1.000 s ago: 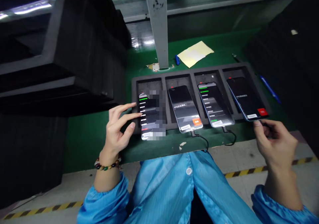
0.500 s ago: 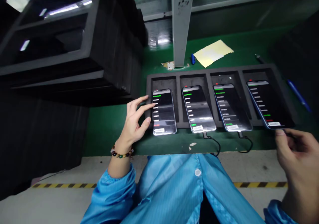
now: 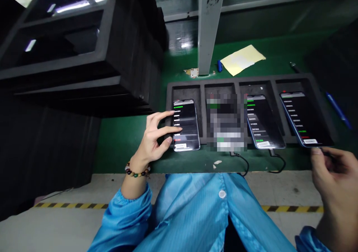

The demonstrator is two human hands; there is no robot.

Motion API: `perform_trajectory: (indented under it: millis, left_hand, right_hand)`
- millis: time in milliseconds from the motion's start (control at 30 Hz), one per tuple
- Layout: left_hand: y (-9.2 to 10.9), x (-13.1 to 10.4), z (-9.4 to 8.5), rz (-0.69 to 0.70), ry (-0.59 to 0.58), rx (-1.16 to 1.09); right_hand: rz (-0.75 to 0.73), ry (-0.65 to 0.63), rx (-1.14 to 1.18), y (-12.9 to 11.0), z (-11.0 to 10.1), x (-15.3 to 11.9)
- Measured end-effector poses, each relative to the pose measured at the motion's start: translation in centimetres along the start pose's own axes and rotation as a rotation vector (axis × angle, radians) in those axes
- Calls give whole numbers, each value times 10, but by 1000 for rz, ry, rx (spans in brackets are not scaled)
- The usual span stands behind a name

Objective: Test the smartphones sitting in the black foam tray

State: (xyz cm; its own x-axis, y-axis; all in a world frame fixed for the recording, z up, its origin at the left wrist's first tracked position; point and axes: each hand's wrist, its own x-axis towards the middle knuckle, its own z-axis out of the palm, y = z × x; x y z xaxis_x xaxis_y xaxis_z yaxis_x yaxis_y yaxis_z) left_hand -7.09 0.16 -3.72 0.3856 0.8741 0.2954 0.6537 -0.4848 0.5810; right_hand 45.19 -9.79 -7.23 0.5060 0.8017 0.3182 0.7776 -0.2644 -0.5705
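My left hand point(image 3: 156, 138), with a beaded bracelet point(image 3: 137, 171) at the wrist, is open over the leftmost phone point(image 3: 190, 127); a fingertip rests at its lit list screen. A pixelated patch covers the second phone point(image 3: 226, 123). The third phone point(image 3: 265, 123) shows a list with green lines, and a black cable point(image 3: 276, 158) is plugged into its bottom edge. At the bottom edge of the rightmost phone point(image 3: 306, 119), my right hand point(image 3: 332, 170) is closed, thumb against fingers; what it pinches is mostly hidden. All the phones lie on a black foam tray point(image 3: 203, 112) with compartments.
Stacked black foam trays point(image 3: 117, 58) rise at the left. A metal post point(image 3: 209, 31) stands behind the phone tray, near a yellow paper point(image 3: 243, 59) and a blue cap point(image 3: 219, 66). A blue pen point(image 3: 338, 110) lies at the right. The green table's front edge point(image 3: 181, 173) runs before my body.
My left index finger has moved down the leftmost phone's screen, and another finger now reaches over its left edge. My right hand stays at the rightmost phone's bottom edge. The view has shifted slightly.
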Motion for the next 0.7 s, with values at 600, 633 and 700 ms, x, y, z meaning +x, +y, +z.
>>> perform_trajectory:
  millis: [600,633,700]
  left_hand:
    - [2,-1,1,56,5,-44]
    - [2,-1,1,52,13,-52]
    - [1,0,1,46,30,-72]
  right_hand:
    - [17,11,-15,-6,1,1]
    - [23,13,-11,-6,1,1]
    - [37,19,13,-7,3,1]
